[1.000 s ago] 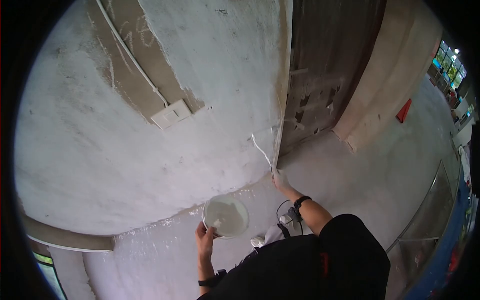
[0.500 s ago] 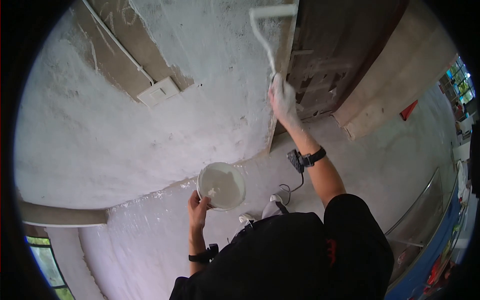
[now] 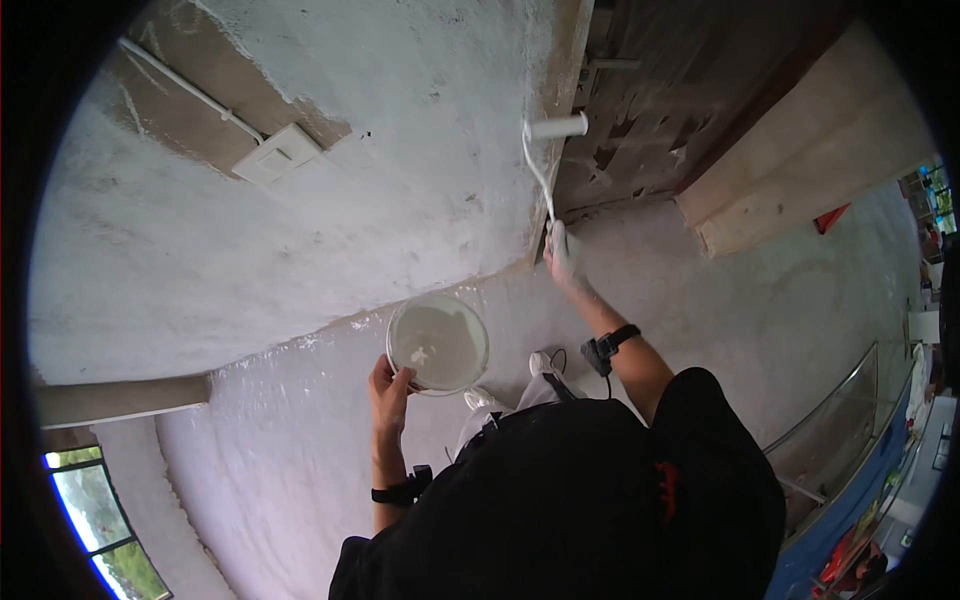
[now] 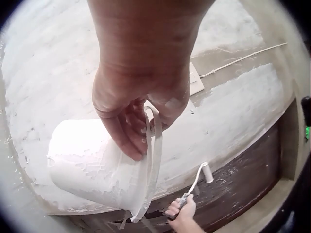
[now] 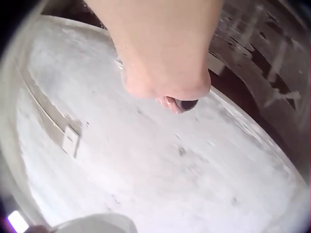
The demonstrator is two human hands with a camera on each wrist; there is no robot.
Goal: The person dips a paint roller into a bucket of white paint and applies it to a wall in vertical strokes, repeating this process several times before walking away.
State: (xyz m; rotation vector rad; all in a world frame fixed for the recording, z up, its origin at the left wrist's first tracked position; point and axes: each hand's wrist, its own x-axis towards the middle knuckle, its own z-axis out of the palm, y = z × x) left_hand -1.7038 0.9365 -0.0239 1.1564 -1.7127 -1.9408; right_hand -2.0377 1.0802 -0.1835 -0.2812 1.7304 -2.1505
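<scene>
In the head view my left hand [image 3: 388, 395] grips the rim of a white plastic bucket [image 3: 481, 372], thumb over the inside. Pale grey-white liquid [image 3: 430, 345] lies in it, with a lighter clump near the thumb. Up close in the left wrist view, the fingers curl at the rim of the tilted-looking bucket [image 4: 87, 165]. My right hand [image 3: 565, 262], smeared white, holds a paint roller [image 3: 557, 127] by its dark handle [image 4: 183, 200]. The white roller sleeve overlaps the wall's right edge and the dark panel in the head view. From the right wrist, only the handle's end [image 5: 187, 105] shows below the fist.
A white-coated wall [image 3: 400, 200] carries a switch plate [image 3: 277, 153] and a conduit [image 3: 190, 90] over a bare grey patch. Right of its edge stands a dark panel [image 3: 680, 90]. White shoes [image 3: 483, 399] show on the grey floor; a framed sheet [image 3: 830, 440] lies far right.
My right hand first rose with the roller along the wall's edge, then came partway down. The left hand keeps hold of the bucket, and the head view has shifted.
</scene>
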